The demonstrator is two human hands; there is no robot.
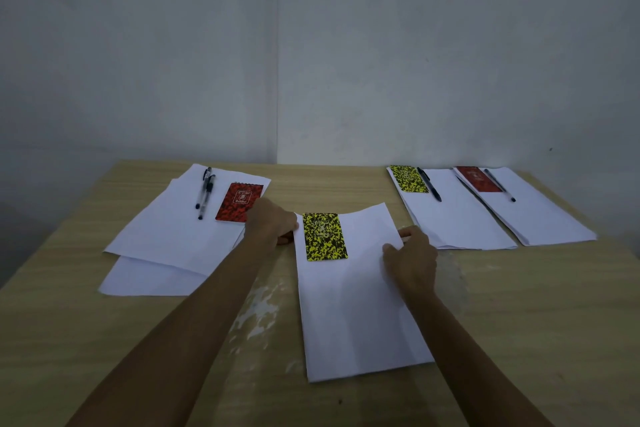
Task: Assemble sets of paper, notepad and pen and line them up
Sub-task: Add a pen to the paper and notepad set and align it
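A white sheet of paper (356, 305) lies in the middle of the wooden table, with a yellow-and-black notepad (324, 236) on its upper left part. My left hand (272, 220) grips the sheet's left edge near the top. My right hand (410, 258) pinches the sheet's right edge. At the left, a loose pile of white sheets (173, 236) carries a red notepad (239, 202) and two black pens (205, 192). At the back right lie two sets: paper with a yellow notepad (408, 178) and pen (428, 188), and paper with a red notepad (478, 178) and pen (499, 184).
The wooden table (519, 305) stands in a corner between two grey walls. Its surface shows worn pale patches (259, 305) between my forearms. Bare tabletop lies in front of the right-hand sets.
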